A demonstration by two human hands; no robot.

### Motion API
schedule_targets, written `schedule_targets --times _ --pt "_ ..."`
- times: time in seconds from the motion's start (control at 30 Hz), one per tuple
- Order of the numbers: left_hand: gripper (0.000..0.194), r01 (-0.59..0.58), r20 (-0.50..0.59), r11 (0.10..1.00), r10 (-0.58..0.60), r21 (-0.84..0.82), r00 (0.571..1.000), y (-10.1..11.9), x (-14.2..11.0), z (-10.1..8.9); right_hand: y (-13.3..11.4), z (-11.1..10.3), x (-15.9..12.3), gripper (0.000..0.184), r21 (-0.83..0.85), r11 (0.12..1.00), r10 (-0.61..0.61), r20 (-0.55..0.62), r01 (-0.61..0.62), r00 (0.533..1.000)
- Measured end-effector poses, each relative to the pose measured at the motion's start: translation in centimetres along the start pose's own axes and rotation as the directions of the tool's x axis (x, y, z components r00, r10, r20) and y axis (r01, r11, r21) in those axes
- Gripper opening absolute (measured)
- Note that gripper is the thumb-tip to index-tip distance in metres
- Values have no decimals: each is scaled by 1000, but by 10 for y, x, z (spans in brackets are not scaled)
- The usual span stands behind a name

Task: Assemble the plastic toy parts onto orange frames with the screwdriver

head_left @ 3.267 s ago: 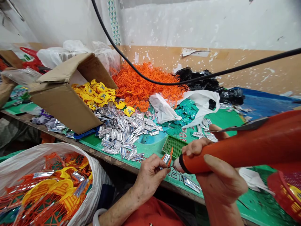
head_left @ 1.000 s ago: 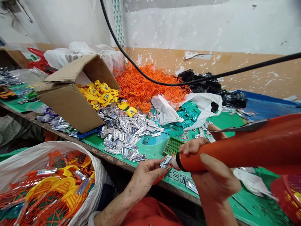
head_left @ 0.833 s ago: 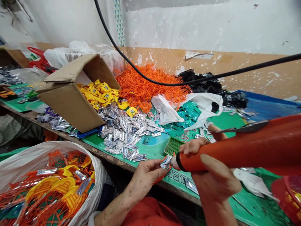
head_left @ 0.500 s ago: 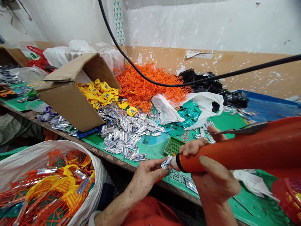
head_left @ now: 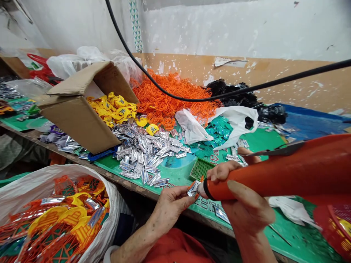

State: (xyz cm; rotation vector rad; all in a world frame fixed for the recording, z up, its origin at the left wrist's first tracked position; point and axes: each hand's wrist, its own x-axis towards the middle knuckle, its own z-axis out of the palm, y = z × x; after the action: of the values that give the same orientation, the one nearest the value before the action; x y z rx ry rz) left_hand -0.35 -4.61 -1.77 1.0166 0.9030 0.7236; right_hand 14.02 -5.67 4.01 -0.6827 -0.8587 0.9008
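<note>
So the **left hand** (head_left: pixel 170 212) is pinching a small, crinkly silver foil tag (head_left: pixel 193 189) between thumb and fingers, with a sliver of orange plastic (head_left: pixel 197 196) poking out just under it. That tag looks super light and thin, easy to bend and probably a bit slippery, so I'd hold it by the edge with just the fingertips. The orange bit looks stiffer, but it's too small to say much more.

The **right hand** (head_left: pixel 246 208) is closed firmly around a fat orange tubular tool (head_left: pixel 287 179) with a black collar, its narrow tip right up against the tag. Can't tell exactly what the tool is. Both hands are working just above the edge of a green printed work mat (head_left: pixel 178 177), near a small green perforated square (head_left: pixel 201 169).

The bench is packed: a heap of silver foil tags (head_left: pixel 145 153), a tipped cardboard box (head_left: pixel 79 120) beside yellow plastic pieces (head_left: pixel 112 107), and a big pile of orange plastic lattice (head_left: pixel 170 98). A white sack (head_left: pixel 115 204) of mixed pieces sits at the lower left, and a black cable (head_left: pixel 192 99) hangs across in front of a scuffed tan-and-white wall (head_left: pixel 219 33).
</note>
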Motion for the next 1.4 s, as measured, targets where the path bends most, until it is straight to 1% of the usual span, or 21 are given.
schedule_targets --times 0.2,0.37,0.47,0.63,0.7,0.8,0.87,0.93,0.97,1.0,1.03,1.07,1.1,1.13,1.17,1.2,1.23,1.27,1.33,1.4 --pt "28 -20 -25 1000 19 -23 999 0 0 4 -2 4 0 50 -38 999 7 -18 -7 1000" --pt "32 -22 -33 1000 23 12 999 -1 0 5 -2 5 -1 47 -52 999 -6 3 6 1000" --pt "33 -22 -32 1000 22 6 999 0 -2 5 0 4 -2 46 -65 998 3 21 -2 1000" --pt "34 -2 -58 1000 1 -17 998 -3 -1 6 4 4 -3 46 -53 999 13 29 -11 999" --pt "35 16 -53 999 -18 -36 998 -6 0 6 5 3 -3 48 -57 998 11 36 -9 999" --pt "35 20 -44 996 -25 -92 999 -8 0 6 6 3 -3 51 -30 999 -11 37 12 999" --pt "34 9 -47 995 -14 -104 999 -7 -1 5 4 3 -3 49 1 1000 -26 35 26 999" --pt "27 -26 -40 999 25 -22 999 -4 -3 4 0 3 -4 47 35 999 -27 55 26 998" --pt "22 -71 -36 995 74 64 997 -3 -5 3 -3 2 -3 47 57 998 -27 63 23 998" --pt "16 -141 -33 973 150 182 988 -2 -6 1 -6 0 -3 47 77 997 -28 66 23 997" --pt "10 -233 -30 918 256 320 966 -1 -7 -1 -10 -2 -2 48 90 996 -33 60 27 998" --pt "7 -334 -14 822 383 461 923 -1 -8 -3 -14 -4 -1 49 91 995 -39 42 35 998" --pt "6 -428 21 688 515 586 857 -1 -9 -5 -18 -6 0 49 80 996 -49 13 48 999" --pt "6 -500 77 532 629 684 774 -2 -10 -7 -21 -9 2 49 55 996 -62 -21 63 998" --pt "6 -547 144 375 713 748 686 -2 -10 -9 -24 -11 4 49 23 997 -73 -56 75 996" --pt "7 -572 210 237 767 785 606 -3 -10 -10 -26 -14 7 50 -12 996 -86 -89 85 992" --pt "9 -579 266 124 798 806 541 -3 -11 -10 -28 -16 9 50 -45 994 -103 -121 98 987" --pt "10 -570 304 37 816 821 491 -3 -11 -10 -28 -18 11 51 -74 991 -119 -145 109 982" --pt "12 -542 349 -82 842 837 412 -1 -13 -10 -29 -21 13 52 -120 985 -144 -178 124 973" --pt "11 -547 391 -161 857 822 336 1 -16 -10 -28 -24 14 51 -151 980 -158 -202 129 966"
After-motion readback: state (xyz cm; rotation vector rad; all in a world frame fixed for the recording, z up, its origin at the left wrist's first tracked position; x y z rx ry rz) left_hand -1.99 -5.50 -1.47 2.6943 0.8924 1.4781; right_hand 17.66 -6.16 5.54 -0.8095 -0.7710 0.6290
